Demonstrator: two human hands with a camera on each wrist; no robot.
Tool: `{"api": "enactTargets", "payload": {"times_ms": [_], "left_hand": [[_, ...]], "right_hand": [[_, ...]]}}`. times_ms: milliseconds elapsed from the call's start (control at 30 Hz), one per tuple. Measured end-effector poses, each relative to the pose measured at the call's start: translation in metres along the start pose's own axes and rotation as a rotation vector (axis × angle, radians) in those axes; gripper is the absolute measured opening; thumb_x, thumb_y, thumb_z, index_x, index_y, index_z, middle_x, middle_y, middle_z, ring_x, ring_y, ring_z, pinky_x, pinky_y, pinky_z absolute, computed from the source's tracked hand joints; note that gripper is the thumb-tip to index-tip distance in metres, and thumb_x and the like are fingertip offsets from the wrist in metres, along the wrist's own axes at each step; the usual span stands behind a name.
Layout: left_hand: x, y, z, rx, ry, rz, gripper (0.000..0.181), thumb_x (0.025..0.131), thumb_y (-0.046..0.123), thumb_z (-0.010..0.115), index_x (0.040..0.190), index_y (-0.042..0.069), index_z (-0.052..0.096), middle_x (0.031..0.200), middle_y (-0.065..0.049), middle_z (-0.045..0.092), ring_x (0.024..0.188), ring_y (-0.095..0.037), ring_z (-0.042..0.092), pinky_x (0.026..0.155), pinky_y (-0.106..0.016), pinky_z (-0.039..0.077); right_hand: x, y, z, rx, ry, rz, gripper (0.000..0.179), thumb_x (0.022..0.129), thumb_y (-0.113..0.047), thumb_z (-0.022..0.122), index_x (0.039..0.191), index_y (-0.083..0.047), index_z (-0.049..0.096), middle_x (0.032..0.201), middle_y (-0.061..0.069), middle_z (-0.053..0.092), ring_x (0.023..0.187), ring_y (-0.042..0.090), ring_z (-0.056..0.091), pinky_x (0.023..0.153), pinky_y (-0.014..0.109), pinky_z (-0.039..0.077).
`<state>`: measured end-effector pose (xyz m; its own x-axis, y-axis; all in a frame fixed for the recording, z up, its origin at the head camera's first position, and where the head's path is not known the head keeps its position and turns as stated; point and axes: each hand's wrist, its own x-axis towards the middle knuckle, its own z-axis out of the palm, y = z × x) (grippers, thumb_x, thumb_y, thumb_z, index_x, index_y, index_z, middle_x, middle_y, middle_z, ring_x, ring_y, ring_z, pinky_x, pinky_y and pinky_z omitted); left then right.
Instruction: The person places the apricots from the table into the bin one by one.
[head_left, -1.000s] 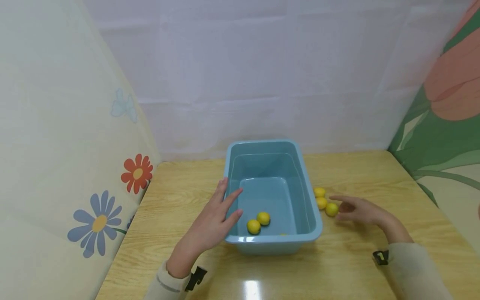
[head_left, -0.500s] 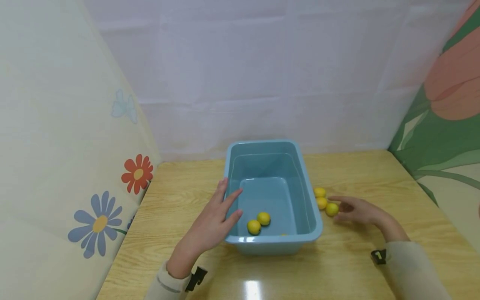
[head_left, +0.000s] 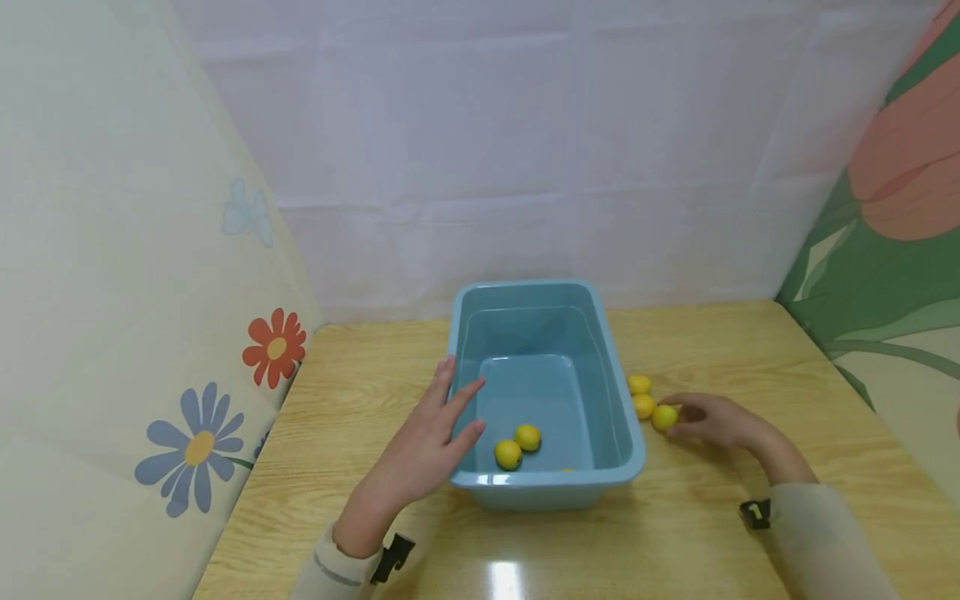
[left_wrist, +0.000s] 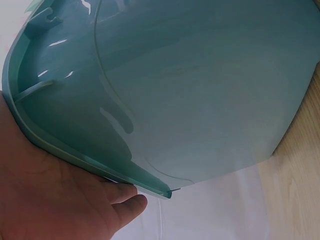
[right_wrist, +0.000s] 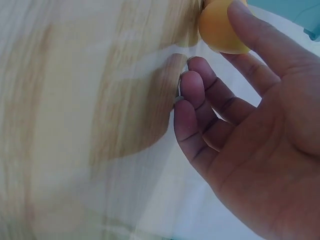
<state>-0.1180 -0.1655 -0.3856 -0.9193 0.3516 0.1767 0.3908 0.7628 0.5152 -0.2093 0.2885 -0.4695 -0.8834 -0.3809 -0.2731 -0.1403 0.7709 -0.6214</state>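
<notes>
A blue plastic tub point(head_left: 525, 478) stands on the wooden table. My left hand point(head_left: 420, 442) rests over its left rim with fingers spread; in the left wrist view, the hand point(left_wrist: 65, 195) lies along the outside of the rim. To the right of the tub, my right hand point(head_left: 716, 421) pinches a small round yellow fruit point(head_left: 664, 417) between thumb and index finger. The right wrist view shows this fruit point(right_wrist: 220, 30) at the thumb tip, low by the tabletop, with the other fingers curled below it. Two more yellow fruits point(head_left: 642, 406) lie right beside it, near the tub wall.
Inside the tub are two yellow fruits point(head_left: 517, 446), plus a sliver of another yellow thing point(head_left: 567, 470) mostly hidden by the front rim. White cloth point(head_left: 450, 150) hangs behind the table point(head_left: 360, 375), with flower-printed panels point(head_left: 198, 446) at both sides.
My right hand has moved slightly left, and its thumb and index finger have come together on the nearest fruit, which has shifted a little. The left hand and tub stay put.
</notes>
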Motion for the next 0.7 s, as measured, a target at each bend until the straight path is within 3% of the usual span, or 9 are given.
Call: {"api": "enactTargets", "payload": {"times_ms": [267, 700], "left_hand": [[0.000, -0.001, 0.001, 0.000, 0.005, 0.005, 0.056, 0.106, 0.040, 0.051, 0.156, 0.019, 0.041, 0.171, -0.009, 0.002, 0.156, -0.028, 0.005, 0.117, -0.062, 0.027], [0.001, -0.003, 0.002, 0.008, 0.013, 0.016, 0.057, 0.105, 0.041, 0.052, 0.156, 0.018, 0.042, 0.171, -0.010, 0.002, 0.156, -0.030, 0.006, 0.117, -0.062, 0.027]], "right_hand": [[-0.005, 0.000, -0.004, -0.015, 0.014, -0.030, 0.060, 0.092, -0.042, 0.073, 0.140, -0.010, 0.058, 0.124, 0.022, 0.066, 0.111, 0.038, 0.062, 0.089, 0.058, 0.052], [-0.013, -0.010, -0.016, -0.048, 0.024, -0.032, 0.061, 0.094, -0.041, 0.072, 0.141, -0.006, 0.057, 0.125, 0.022, 0.066, 0.112, 0.039, 0.063, 0.091, 0.058, 0.052]]}}
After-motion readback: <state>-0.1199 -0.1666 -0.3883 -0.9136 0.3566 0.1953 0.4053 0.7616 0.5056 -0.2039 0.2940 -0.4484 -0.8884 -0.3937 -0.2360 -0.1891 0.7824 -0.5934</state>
